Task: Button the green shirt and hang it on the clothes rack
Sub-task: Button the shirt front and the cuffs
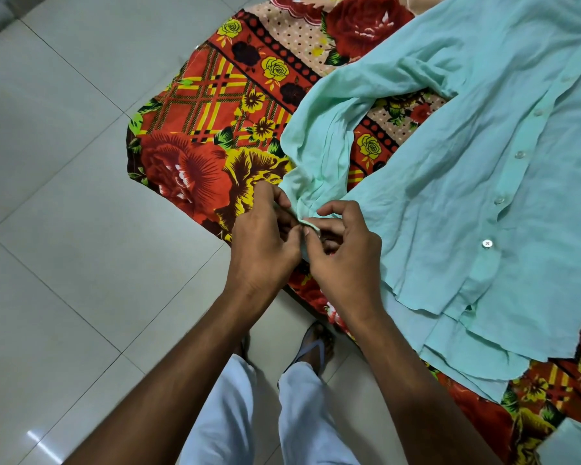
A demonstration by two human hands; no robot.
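The green shirt (450, 162) lies spread across the floral bedsheet (215, 129), filling the 1 to 4 o'clock area. Near centre, the left hand (265, 243) and right hand (342, 250) meet, both pinching the sleeve cuff (307, 224) between curled fingertips.

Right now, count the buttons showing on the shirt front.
4, in a line down the shirt placket: top button, second button, third button, lowest button. Folds or the frame edge may hide more.
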